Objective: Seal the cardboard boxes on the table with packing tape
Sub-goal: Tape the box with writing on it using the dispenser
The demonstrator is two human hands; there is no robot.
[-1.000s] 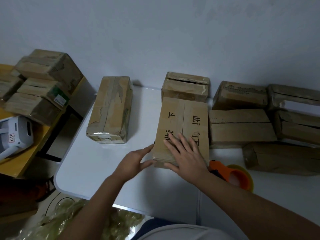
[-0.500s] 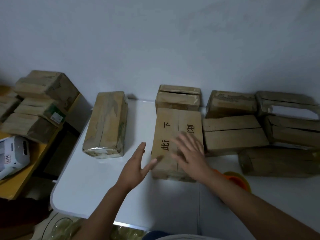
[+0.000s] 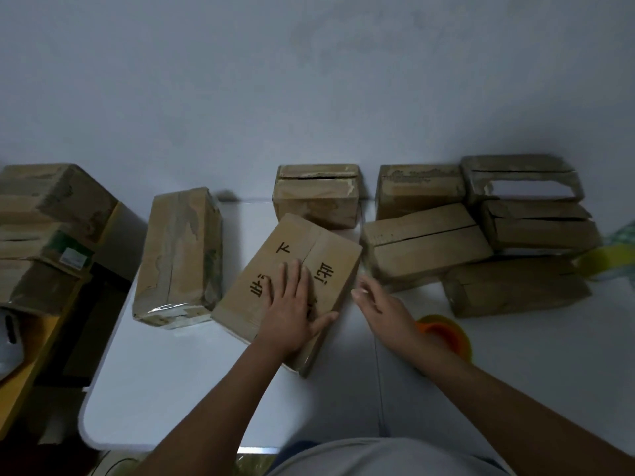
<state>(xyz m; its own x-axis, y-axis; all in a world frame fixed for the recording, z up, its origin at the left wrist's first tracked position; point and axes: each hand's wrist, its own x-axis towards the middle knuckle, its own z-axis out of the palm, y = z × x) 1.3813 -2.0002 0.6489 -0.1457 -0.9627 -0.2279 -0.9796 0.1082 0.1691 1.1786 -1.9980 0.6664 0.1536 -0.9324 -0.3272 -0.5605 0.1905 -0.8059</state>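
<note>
The left hand (image 3: 292, 314) lay flat, fingers spread, on the skewed box (image 3: 288, 286) at mid-tabletop (image 3: 192, 383); the right hand (image 3: 385, 310) hovered beside it, blurred, grip unclear. One taped box (image 3: 178, 255) seemed done; several boxes (image 3: 426, 245) gaped unsealed. The dispenser (image 3: 443, 333) lay untouched.

Head-worn camera looks steeply down, close over the table (image 3: 192, 389).
</note>
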